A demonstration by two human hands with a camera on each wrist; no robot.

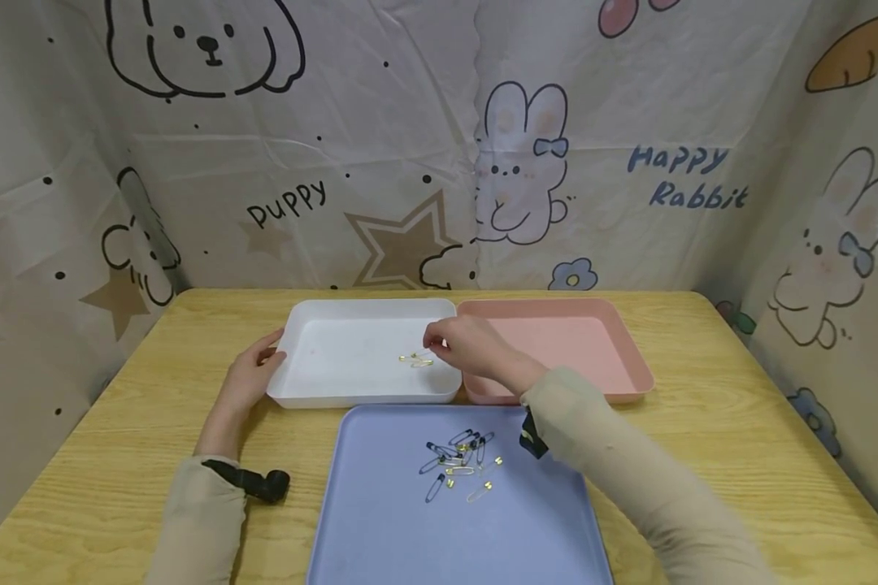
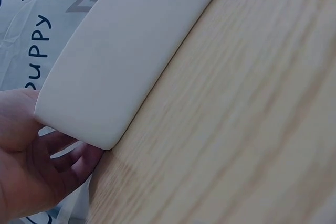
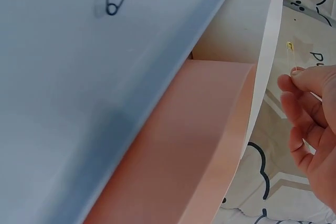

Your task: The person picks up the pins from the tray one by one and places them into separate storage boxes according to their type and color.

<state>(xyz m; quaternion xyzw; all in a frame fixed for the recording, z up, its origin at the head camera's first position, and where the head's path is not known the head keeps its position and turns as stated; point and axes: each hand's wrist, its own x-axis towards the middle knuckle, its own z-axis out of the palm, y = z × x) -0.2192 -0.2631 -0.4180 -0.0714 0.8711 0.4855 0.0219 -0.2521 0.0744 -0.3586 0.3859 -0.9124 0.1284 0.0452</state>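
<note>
My right hand [image 1: 471,345] is over the right part of the white tray [image 1: 358,401]. Between thumb and index fingertips it pinches a gold safety pin [image 3: 291,50], its gold head pointing away from the fingers in the right wrist view. A few gold safety pins [image 1: 419,361] lie inside the white tray below that hand. At the tray's left end, my left hand [image 1: 252,370] holds the wall, thumb at the rim and fingers against the outer side in the left wrist view. Black and gold safety pins [image 1: 459,471] lie mixed in a loose pile on the blue tray [image 1: 410,536].
A pink tray [image 1: 556,349] stands against the white one's right side, partly behind my right forearm. The blue tray lies in front of both on the wooden table [image 1: 710,455]. A printed curtain [image 1: 410,146] hangs behind and at both sides.
</note>
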